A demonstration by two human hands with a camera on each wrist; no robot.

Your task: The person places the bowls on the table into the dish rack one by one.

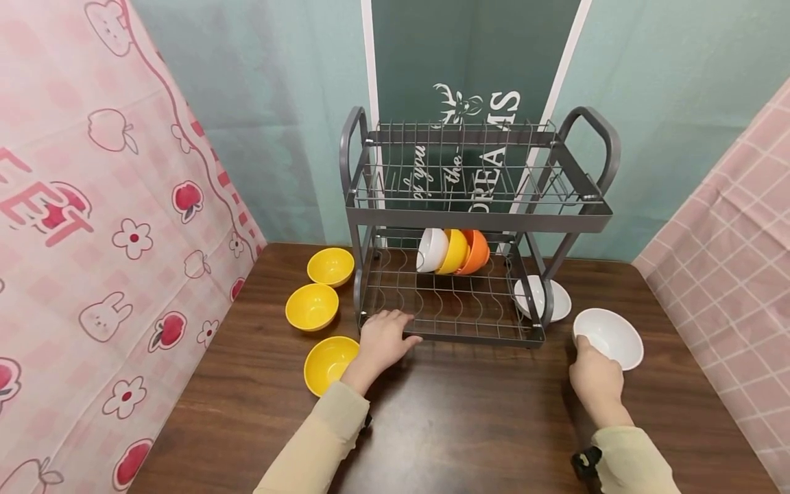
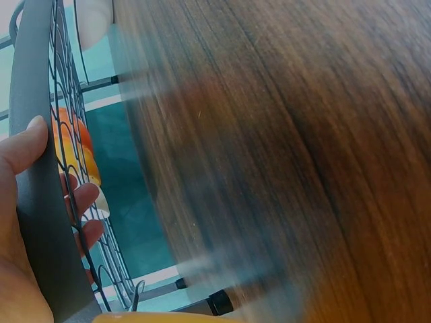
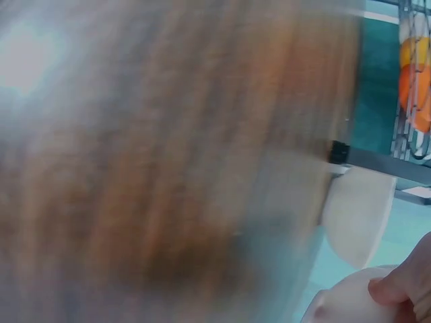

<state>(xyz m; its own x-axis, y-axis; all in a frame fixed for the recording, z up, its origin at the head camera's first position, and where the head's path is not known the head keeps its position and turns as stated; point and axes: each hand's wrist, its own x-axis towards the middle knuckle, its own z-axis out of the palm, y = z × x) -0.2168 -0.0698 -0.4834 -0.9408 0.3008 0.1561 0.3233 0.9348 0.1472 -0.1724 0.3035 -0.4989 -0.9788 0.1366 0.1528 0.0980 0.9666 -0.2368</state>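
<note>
My left hand (image 1: 384, 337) grips the front left edge of the lower tier of a grey two-tier dish rack (image 1: 481, 221). In the left wrist view, its thumb (image 2: 30, 138) lies on the outside of the flat grey rail (image 2: 35, 175) and its fingers curl behind it, among the wires. At the right, my right hand (image 1: 596, 379) pinches the near left rim of a white bowl (image 1: 619, 339), thumb over the edge. On the lower tier a white bowl (image 1: 431, 250), a yellow bowl (image 1: 455, 251) and an orange bowl (image 1: 476, 252) stand on their sides, nested in a row.
Three yellow bowls, a back one (image 1: 330, 266), a middle one (image 1: 312, 307) and a front one (image 1: 327, 367), sit left of the rack. Another white bowl (image 1: 560, 302) stands partly behind the rack's right leg. Curtains hang behind the wooden table (image 1: 481, 418).
</note>
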